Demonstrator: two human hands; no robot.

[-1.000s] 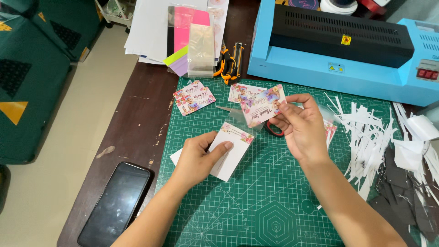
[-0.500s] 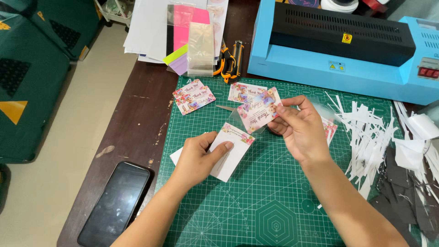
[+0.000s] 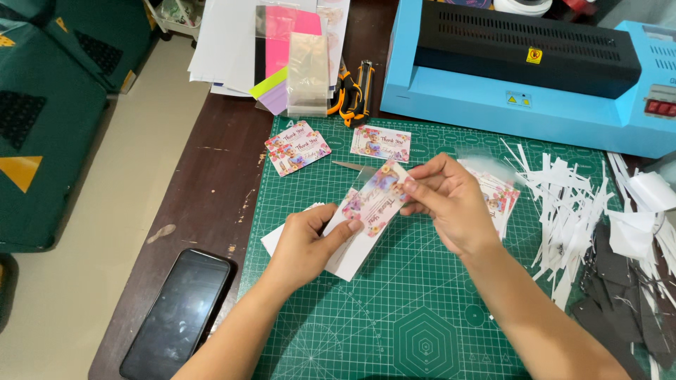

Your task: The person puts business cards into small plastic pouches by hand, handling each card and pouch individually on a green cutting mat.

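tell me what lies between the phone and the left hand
In the head view, only bare brown tabletop and the green cutting mat's edge separate the phone from the left hand.

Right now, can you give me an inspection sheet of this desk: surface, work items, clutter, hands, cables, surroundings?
Surface: green gridded cutting mat on a dark brown wooden table.
Work items: floral printed card held between both hands; white card stack under the left hand; more floral cards lying on the mat.
Clutter: white paper trimmings, black scraps, black phone, orange-handled cutters, coloured sheets.
Hands: left hand pinches the card's lower end; right hand pinches its upper end.
Cables: nothing seen.
Surroundings: blue laminator, beige floor, green furniture.
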